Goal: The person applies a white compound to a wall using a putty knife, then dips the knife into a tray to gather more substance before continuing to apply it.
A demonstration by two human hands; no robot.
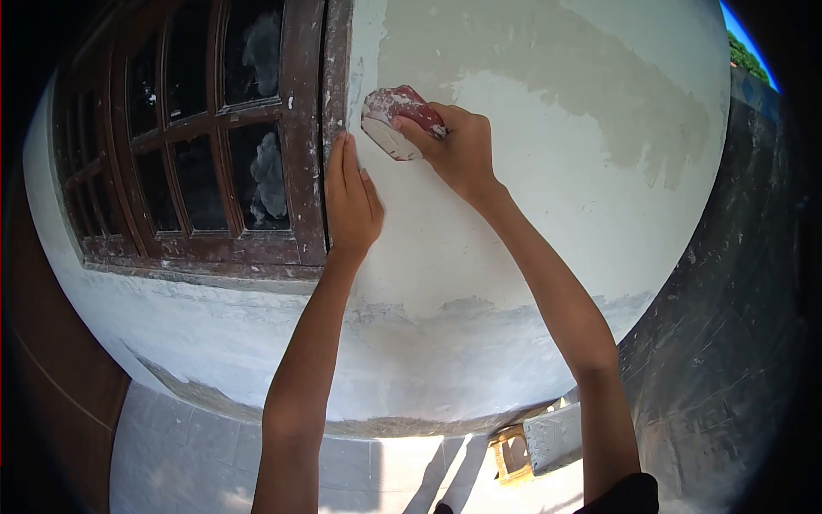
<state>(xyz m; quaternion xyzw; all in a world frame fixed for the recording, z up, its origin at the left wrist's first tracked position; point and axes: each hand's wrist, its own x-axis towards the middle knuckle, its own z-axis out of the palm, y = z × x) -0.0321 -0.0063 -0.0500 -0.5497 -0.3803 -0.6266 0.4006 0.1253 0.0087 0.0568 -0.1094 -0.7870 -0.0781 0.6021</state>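
Note:
My right hand [462,152] grips a dark red putty spreader [419,110], its thumb laid across the face. Off-white putty [384,137] coats the spreader's lower left part, and pale smears mark its top. Behind it is the cream-coloured wall [428,248], with a darker beige patch [548,51] spread over its upper part. My left hand [354,201] lies flat with fingers stretched upward along the brown window frame [337,77], fingertips at the frame's edge beside the wall. Nothing shows in that hand.
On the left is a wooden window with dark glass panes [193,171], its frame spotted with white. A yellowish stool-like object [511,458] and a grey block-shaped thing [555,437] stand on the floor at the wall's foot. Grey tiles [197,463] cover the floor; a dark wall [719,343] rises at right.

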